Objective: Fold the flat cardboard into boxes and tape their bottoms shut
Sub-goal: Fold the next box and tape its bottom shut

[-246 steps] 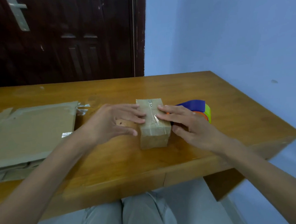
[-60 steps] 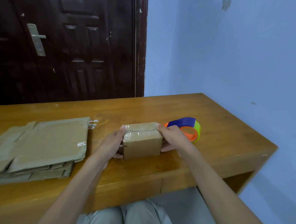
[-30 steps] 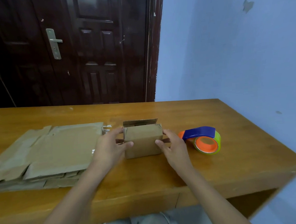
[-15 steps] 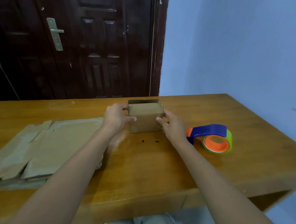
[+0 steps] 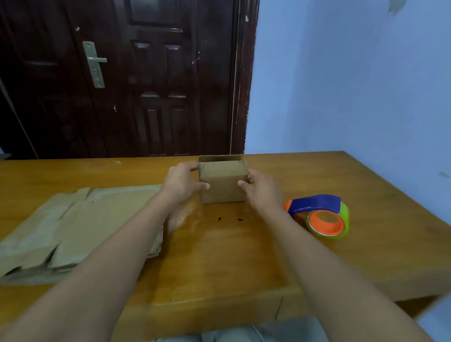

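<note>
From my feed the box's point(image 5: 223, 183) underside and far side are hidden, so I can't see any tape on it; only its front face and a raised back flap show. The stack of flat cardboard point(image 5: 72, 227) is partly covered by the left forearm and cut off at the left edge. The tape on the dispenser point(image 5: 325, 216) is hard to make out; I see a blue handle, orange core, green rim. Both arms reach straight out over the table point(image 5: 224, 263). The left hand point(image 5: 183, 184) grips the box's left side, thumb on the front face, fingers curled round the top corner. The right hand point(image 5: 262, 188) grips the right side, thumb on the front. The box sits upright on the table near its far edge, between the cardboard stack and the dispenser, in front of the dark door point(image 5: 144, 75).
</note>
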